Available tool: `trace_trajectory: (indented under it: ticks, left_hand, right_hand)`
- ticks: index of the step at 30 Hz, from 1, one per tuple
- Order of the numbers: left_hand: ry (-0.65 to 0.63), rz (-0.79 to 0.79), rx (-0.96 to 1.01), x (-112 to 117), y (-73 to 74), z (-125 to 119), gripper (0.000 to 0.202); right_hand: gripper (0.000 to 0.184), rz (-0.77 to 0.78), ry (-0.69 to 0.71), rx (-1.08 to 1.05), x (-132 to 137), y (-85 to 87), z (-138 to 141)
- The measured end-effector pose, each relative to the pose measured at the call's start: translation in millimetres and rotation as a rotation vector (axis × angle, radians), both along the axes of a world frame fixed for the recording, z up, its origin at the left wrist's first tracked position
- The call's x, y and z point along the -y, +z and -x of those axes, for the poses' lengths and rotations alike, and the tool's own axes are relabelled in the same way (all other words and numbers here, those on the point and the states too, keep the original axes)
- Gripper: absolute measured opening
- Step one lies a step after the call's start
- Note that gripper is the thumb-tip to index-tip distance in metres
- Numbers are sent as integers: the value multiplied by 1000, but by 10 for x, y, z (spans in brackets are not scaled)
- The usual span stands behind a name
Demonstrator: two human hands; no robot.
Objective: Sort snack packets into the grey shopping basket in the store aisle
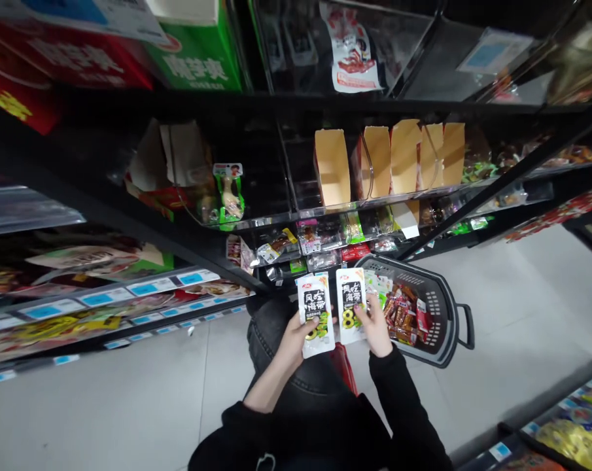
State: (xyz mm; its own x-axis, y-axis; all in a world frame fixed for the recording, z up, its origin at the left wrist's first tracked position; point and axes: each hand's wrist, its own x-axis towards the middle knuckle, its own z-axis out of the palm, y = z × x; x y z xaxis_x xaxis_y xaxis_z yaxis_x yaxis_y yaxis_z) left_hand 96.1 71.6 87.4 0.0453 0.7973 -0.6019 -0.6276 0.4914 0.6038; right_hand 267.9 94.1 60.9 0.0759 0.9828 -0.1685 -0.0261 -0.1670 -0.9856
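My left hand [294,337] is closed around a white snack packet [314,313] with black and green print, held upright in front of me. My right hand [375,327] grips a second, matching white packet [351,302] right beside the first. Both packets hover just left of a dark grey shopping basket [441,307] on the floor, which holds several red and green snack packets. My black sleeves and dark jeans fill the lower middle of the view.
Black store shelves rise ahead, with open cardboard display boxes [332,167], a green hanging packet [229,195] and small snack packs [315,237] on the lower tier. Blue price tags [143,288] line the left shelves. Another shelf [565,432] stands at lower right. The grey tiled floor [521,294] spreads around the basket.
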Motion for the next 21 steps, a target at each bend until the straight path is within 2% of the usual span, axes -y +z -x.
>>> trace_trajectory:
  ticks: [5,7,9,12,14,17,19,21]
  left_hand:
    - [20,-82,44,52,131,156,42]
    - [43,-91,46,63,148,222,42]
    - [66,-86,49,69,147,289,43]
    - [88,-69,63,69,120,376,46]
    - [76,-43,72,65,93,417,47]
    - [34,-7,81,53,52,443,46]
    - [3,5,76,43,35,439,45]
    - [-30,17,72,31,28,425,44]
  right_hand:
    - [26,111,200,-744,49,215,-105]
    - [33,78,176,-860,111,266,-115]
    - [35,63,102,-821,166,305,-146]
    - [32,46,-23,-612,188,282,-305]
    - [29,-3,-127,-398,150,135,-487]
    - [20,-53,-266,88,48,-332,-772]
    - [17,66,-193,468,-24,-730,-888]
    - [20,262,-36,790,-103,-1103,-909]
